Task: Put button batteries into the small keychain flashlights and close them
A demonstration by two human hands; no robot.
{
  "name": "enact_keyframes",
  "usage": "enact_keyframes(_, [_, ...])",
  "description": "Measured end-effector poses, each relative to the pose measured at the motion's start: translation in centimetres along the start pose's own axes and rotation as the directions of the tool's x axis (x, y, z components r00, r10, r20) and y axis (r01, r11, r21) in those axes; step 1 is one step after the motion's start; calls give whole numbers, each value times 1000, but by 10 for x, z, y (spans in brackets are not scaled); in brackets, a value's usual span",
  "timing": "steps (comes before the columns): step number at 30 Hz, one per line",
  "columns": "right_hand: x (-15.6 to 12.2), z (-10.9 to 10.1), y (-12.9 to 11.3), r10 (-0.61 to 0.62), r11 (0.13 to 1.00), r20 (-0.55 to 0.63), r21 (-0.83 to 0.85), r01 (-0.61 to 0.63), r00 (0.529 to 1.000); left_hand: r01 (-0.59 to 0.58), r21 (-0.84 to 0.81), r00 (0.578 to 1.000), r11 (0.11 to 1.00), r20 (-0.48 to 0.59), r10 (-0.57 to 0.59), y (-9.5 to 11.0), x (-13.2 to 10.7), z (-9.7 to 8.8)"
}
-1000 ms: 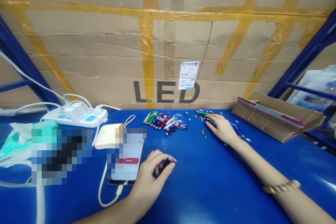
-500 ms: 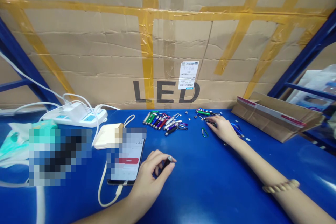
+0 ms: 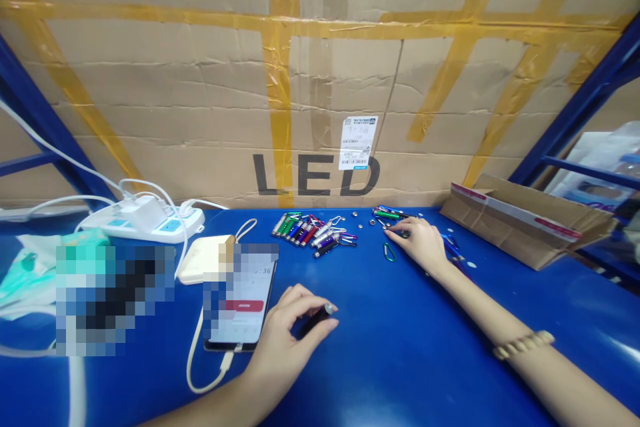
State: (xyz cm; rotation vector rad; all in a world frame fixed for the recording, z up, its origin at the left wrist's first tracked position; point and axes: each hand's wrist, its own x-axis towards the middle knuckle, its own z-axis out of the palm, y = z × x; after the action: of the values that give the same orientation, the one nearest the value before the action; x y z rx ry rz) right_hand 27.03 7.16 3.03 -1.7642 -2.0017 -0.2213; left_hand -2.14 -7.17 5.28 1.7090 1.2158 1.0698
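My left hand [image 3: 293, 330] is in front of the phone, with thumb and fingers closed around a small black flashlight tube [image 3: 315, 320] whose silver end points up and right. Farther back on the right, my right hand [image 3: 423, 245] rests low over small parts, its fingertips drawn together. What lies between those fingertips is too small and covered to make out. A green carabiner clip [image 3: 389, 252] lies just left of it. Behind it are green and blue keychain flashlights [image 3: 387, 213]. A row of coloured keychain flashlights [image 3: 313, 233] with clips lies between the hands, toward the back.
A phone [image 3: 245, 307] is plugged into a cable beside a cream power bank [image 3: 205, 259]. A white power strip [image 3: 145, 219] and a green tissue pack [image 3: 30, 267] are on the left. An open cardboard box [image 3: 520, 223] stands at right, and a large taped carton [image 3: 200, 93] walls the back.
My right hand has shifted slightly left, its fingertips among the small parts. My left hand has moved slightly right, with the black flashlight tube tilted more toward level.
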Motion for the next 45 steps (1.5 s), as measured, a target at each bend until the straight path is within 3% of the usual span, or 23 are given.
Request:
enact_keyframes(11, [6, 11, 13, 8, 987, 30, 163, -13, 1000, 38, 17, 999, 999, 14, -39, 3, -1, 0])
enact_keyframes(15, [4, -1, 7, -1, 973, 0, 231, 1, 1000, 76, 28, 996, 997, 37, -77, 6, -2, -1])
enact_keyframes(19, [-4, -22, -22, -15, 942, -49, 334, 31, 999, 120, -25, 990, 992, 79, -118, 9, -2, -1])
enact_keyframes(24, [-31, -43, -85, -109, 840, -27, 532, 106, 994, 165, -56, 981, 985, 114, -158, 10, -2, -2])
enact_keyframes(26, [-44, -49, -108, -186, 681, 27, 724, 109, 982, 173, -46, 980, 984, 111, -167, 9, -2, -2])
enact_keyframes(29, [-59, -55, -129, -353, 522, 61, 841, 143, 934, 167, -72, 979, 983, 132, -157, 7, -4, -1])
enact_keyframes(32, [-65, -56, -135, -458, 458, 47, 868, 190, 888, 167, -127, 976, 978, 162, -146, 5, -5, 0])
enact_keyframes(39, [-66, -56, -133, -522, 406, -58, 861, 308, 851, 138, -104, 983, 985, 138, -123, 7, -2, -1])
enact_keyframes(45, [-67, -58, -135, -558, 396, -61, 857, 330, 828, 128, -85, 985, 988, 128, -116, 7, -3, -1])
